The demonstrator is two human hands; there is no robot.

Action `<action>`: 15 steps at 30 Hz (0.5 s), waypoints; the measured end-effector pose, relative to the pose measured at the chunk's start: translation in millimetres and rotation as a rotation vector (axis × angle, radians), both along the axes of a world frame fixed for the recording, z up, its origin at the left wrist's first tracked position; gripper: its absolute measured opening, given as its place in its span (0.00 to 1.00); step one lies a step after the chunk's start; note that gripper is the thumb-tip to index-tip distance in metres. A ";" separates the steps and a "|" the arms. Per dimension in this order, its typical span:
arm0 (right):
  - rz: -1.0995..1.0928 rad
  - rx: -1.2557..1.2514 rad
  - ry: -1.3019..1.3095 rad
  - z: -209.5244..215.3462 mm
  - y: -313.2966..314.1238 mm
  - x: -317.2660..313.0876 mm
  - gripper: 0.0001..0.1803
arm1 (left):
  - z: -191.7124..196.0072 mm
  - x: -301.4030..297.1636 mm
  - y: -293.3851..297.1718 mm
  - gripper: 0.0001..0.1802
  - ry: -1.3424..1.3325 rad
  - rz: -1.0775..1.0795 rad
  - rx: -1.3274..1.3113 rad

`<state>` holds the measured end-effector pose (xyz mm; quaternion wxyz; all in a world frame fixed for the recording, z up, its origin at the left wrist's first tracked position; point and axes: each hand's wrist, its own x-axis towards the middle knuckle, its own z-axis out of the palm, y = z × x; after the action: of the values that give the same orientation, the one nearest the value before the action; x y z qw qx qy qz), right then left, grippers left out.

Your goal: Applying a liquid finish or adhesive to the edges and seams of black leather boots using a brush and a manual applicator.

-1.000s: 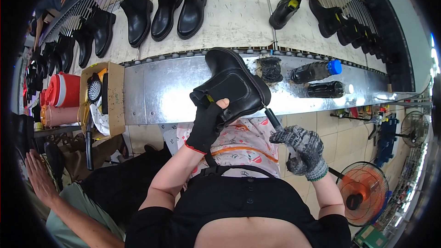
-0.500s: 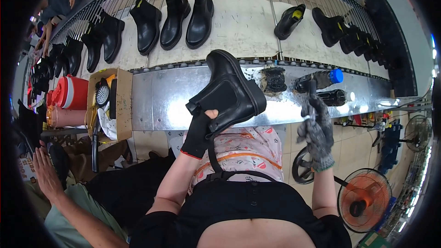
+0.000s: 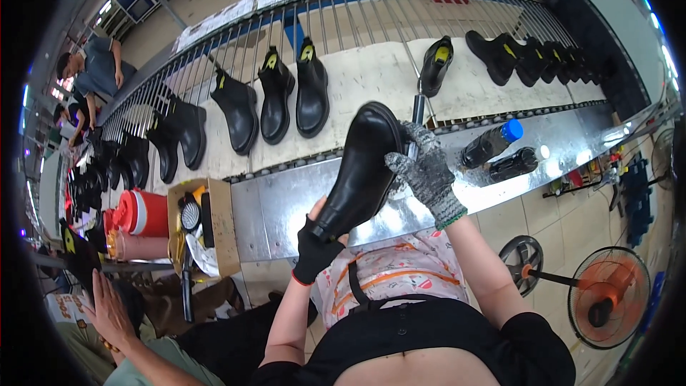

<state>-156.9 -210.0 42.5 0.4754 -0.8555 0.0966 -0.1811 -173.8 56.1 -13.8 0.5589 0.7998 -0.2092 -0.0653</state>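
A black ankle boot (image 3: 361, 164) hangs over the metal bench edge, toe pointing up and away. My left hand (image 3: 316, 251), in a black fingerless glove, is wrapped round the boot's shaft. At the boot's right edge, along the sole, is my right hand (image 3: 429, 175) in a grey knit glove. Its fingers are closed on a slim tool with a dark handle (image 3: 419, 109) that sticks up past them; the working end is hidden between hand and boot. Right of that hand lie a dark bottle with a blue cap (image 3: 486, 146) and a dark bottle with a pale cap (image 3: 516, 163).
Beyond the metal bench (image 3: 264, 207), a conveyor (image 3: 371, 71) carries several black boots (image 3: 311, 93). At the left stand a cardboard box (image 3: 223, 229) of tools and a red jug (image 3: 136, 213). A co-worker's hand (image 3: 113, 311) is at lower left; an orange fan (image 3: 607, 297) stands right.
My right hand has come left from beside the bottles to the boot's edge with the tool. The boot has turned toward upright, showing its upper. The view has shifted; the black block is hidden.
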 end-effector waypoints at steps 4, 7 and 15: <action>-0.096 -0.014 -0.061 -22.6 -2.0 -14.0 0.35 | -0.7 3.6 -5.5 0.35 -0.287 0.027 0.179; -0.096 -0.020 -0.091 -28.6 -4.7 -19.1 0.33 | -10.5 12.6 -7.6 0.35 -0.436 0.013 0.166; -0.064 0.043 -0.213 -39.9 -18.4 -23.4 0.32 | -17.8 26.2 -19.2 0.33 -0.754 0.033 0.184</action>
<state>-180.2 -228.4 2.7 0.4951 -0.8175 0.0764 -0.2840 -147.6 36.8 -31.6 0.3696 0.8177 -0.3804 0.2237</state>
